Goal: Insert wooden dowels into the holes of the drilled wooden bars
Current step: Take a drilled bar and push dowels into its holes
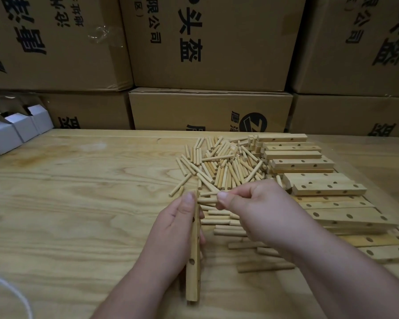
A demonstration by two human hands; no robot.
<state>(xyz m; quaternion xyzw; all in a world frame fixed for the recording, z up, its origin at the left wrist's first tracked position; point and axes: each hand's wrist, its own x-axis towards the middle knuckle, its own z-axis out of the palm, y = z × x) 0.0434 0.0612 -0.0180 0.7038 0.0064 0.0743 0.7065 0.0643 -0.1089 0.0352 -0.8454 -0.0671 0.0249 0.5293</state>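
Wooden dowels (pixel 219 166) lie in a loose heap on the pale wooden table (pixel 78 192), and every place here is told from that heap. Just nearer the camera than the heap, the left hand (pixel 175 229) grips a drilled wooden bar (pixel 193 249) on its narrow edge, pointing lengthwise away from the person, thumb pressed along its far end. Beside it, the right hand (pixel 258 210) has thumb and forefinger pinched together over the heap's near edge; it seems to hold a single dowel, though the fingers hide it. Right of the heap, more drilled bars (pixel 318 180) lie in a rough row, holes showing. Behind the heap stand stacked cardboard boxes (pixel 207 42) printed upside down in black Chinese characters, among them "限公司", with a round black logo on the lower box. Far left of the heap sit small white cartons (pixel 16 130).
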